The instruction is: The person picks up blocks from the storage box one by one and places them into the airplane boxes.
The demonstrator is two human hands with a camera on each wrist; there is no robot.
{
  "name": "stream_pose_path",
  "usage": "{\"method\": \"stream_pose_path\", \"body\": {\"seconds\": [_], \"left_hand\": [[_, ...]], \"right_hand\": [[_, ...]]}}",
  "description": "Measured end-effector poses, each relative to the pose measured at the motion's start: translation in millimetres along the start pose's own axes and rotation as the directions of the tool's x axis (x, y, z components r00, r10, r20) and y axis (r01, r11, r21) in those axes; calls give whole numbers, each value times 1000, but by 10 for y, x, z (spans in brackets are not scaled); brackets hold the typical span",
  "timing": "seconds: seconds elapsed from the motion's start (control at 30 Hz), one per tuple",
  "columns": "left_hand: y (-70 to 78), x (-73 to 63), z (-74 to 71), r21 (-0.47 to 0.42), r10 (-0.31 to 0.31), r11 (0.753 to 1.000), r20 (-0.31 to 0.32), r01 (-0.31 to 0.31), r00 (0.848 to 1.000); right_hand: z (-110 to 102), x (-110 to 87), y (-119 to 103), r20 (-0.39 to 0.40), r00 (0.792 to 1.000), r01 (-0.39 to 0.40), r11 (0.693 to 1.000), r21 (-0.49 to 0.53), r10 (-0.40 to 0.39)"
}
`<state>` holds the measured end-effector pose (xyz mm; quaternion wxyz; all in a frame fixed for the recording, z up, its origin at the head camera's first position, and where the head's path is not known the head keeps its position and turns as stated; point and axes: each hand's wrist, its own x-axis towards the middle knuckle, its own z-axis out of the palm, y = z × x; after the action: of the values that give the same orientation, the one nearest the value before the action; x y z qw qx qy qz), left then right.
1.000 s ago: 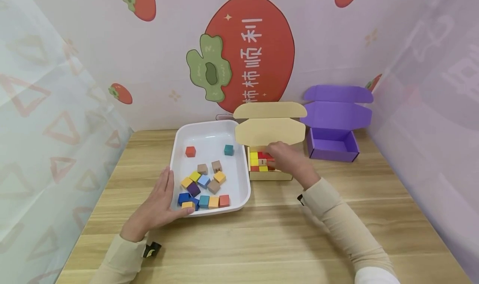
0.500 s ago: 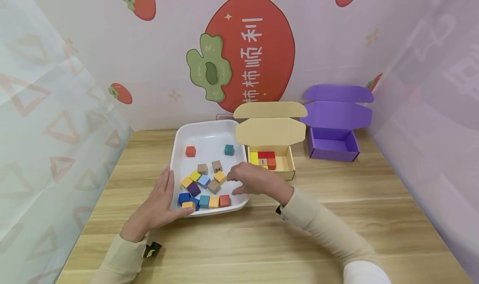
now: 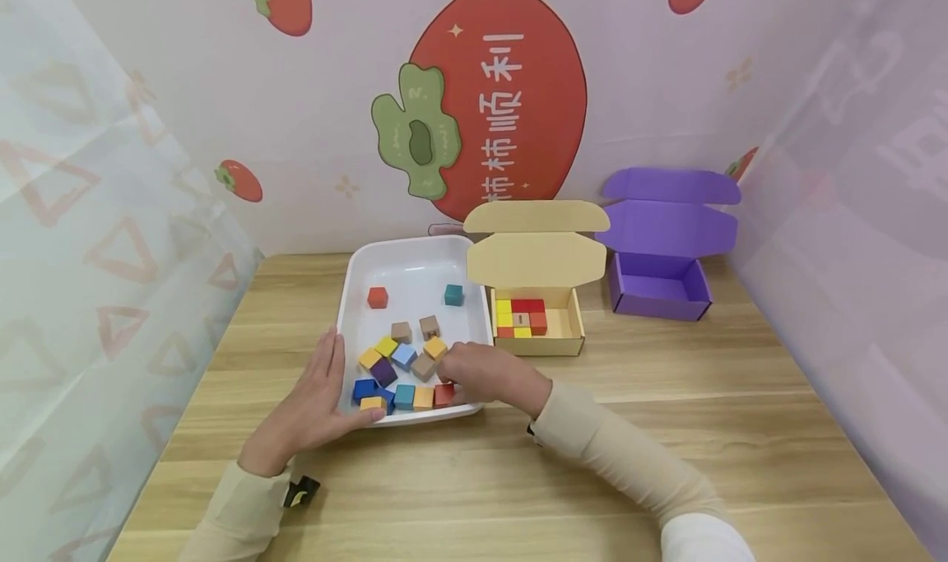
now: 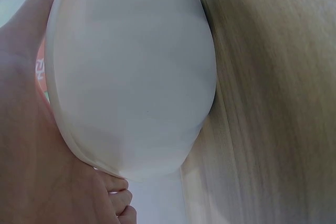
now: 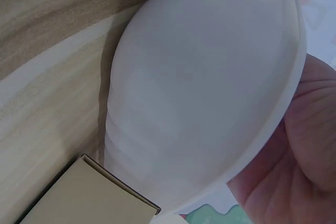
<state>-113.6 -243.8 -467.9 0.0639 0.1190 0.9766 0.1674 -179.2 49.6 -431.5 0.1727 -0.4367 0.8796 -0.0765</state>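
Note:
A white tray (image 3: 415, 421) holds loose coloured and plain wooden cubes. My left hand (image 3: 307, 401) rests on its near-left corner, fingers straight along the left wall and thumb over the near rim. My right hand (image 3: 489, 373) reaches over the near-right rim, its thumb and bent fingers pinching a red cube (image 3: 443, 395) at the end of the front row; part of the cube is hidden. Beside the hand lie a brown cube (image 3: 425, 368) and an orange-yellow cube (image 3: 434, 347). Both wrist views show the tray's outer wall (image 4: 136, 77), with the right fingertips hidden behind it.
An open tan box (image 3: 536, 346), right of the tray, holds red and yellow cubes around a plain wooden one on its left side. Further right stands an open purple box (image 3: 659, 305). A printed cloth (image 3: 318, 134) hangs behind the wooden table (image 3: 518, 480).
My right hand has moved left from the tan box into the tray and down to the red cube. The left hand stays on the tray's corner.

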Motion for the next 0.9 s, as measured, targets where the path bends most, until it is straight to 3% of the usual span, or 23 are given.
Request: {"method": "stream_pose_path", "body": {"seconds": [0.27, 0.47, 0.7, 0.9], "left_hand": [[-6, -2, 14, -1, -3, 1000, 0, 3, 1000], [3, 1, 4, 2, -3, 1000, 0, 3, 1000], [6, 9, -13, 5, -10, 1000, 3, 10, 1000], [6, 4, -15, -1, -10, 1000, 6, 10, 1000]], "right_hand": [[17, 20, -5, 11, 999, -34, 999, 28, 34], [-144, -56, 45, -9, 999, -45, 996, 77, 46], [-474, -317, 215, -111, 993, -13, 992, 126, 27], [-667, -607, 488, -242, 970, 15, 994, 105, 11]]}}
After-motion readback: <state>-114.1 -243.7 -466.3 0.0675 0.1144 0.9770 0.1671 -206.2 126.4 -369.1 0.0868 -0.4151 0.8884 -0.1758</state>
